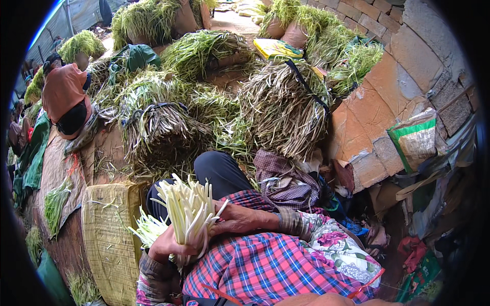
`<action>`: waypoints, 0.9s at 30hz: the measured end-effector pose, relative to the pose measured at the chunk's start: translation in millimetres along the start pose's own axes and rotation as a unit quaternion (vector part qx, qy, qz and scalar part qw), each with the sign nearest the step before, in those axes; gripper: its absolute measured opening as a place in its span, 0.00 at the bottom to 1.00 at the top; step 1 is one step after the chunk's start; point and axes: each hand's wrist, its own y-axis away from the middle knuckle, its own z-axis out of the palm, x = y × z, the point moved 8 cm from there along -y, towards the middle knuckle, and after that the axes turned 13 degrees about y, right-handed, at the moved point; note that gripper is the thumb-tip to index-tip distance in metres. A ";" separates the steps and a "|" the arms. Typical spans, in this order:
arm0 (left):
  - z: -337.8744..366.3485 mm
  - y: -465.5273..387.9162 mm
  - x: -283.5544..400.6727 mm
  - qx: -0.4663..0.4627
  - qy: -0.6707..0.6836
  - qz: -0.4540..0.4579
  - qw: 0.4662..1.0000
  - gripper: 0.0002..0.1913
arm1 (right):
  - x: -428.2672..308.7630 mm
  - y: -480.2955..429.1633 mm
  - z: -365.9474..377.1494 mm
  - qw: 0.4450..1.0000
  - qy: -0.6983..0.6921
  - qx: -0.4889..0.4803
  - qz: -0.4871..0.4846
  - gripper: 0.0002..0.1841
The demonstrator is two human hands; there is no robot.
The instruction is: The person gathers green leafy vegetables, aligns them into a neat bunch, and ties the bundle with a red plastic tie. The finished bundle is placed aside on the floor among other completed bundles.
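Note:
A thick bundle of pale, white-green vegetable stems (187,210) stands upright in front of my chest, cut ends up. My left hand (172,243) wraps around its lower part. Against its right side, my right hand (237,217) grips the stems with thumb and fingers; some fingertips are hidden. Loose stem ends (149,229) stick out behind the bundle at the left. Below both hands lies a red and blue checked apron (252,264) over my lap.
Beyond my knees stand two large tied bundles of unpeeled stalks, one left (160,126) and one right (283,107). A yellow woven-wrapped block (109,237) sits at my left. A person (67,95) sits farther left. At right is a brick ledge (367,126).

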 end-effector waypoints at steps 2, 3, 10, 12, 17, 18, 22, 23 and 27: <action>0.9 -1.8 -4.0 -0.020 0.010 -0.012 1.000 0.42 | -8.4 -3.4 -5.7 0.987 0.141 0.011 -0.070 0.36; 1.8 -3.0 -5.9 -0.010 0.023 -0.003 1.000 0.42 | -12.7 -3.8 -6.7 0.972 0.210 0.016 -0.106 0.36; 37.3 -13.4 5.6 0.031 0.019 0.072 0.997 0.34 | -20.1 3.8 2.0 0.992 0.120 -0.022 -0.023 0.27; 46.0 -6.8 -7.4 0.017 0.014 0.018 1.000 0.36 | -23.7 12.0 4.2 0.984 0.164 -0.030 -0.067 0.24; 62.2 -11.3 -4.6 -0.031 -0.066 0.043 0.996 0.32 | -42.7 37.9 -34.7 0.968 0.248 -0.037 0.005 0.15; 59.4 -11.9 -5.8 -0.025 -0.064 0.035 0.997 0.32 | -54.8 44.5 -63.9 0.948 0.318 0.028 0.014 0.18; 56.5 -8.8 -2.9 -0.004 -0.075 0.047 0.996 0.32 | -168.1 52.7 -71.5 0.909 0.309 0.201 -0.194 0.21; 63.2 -8.4 8.9 0.005 -0.122 0.071 0.990 0.36 | -189.2 50.3 -53.5 0.904 0.266 0.167 -0.292 0.22; 65.9 -18.1 11.0 0.004 -0.063 0.063 0.996 0.38 | -230.0 41.3 23.3 0.850 0.130 -0.058 -0.507 0.13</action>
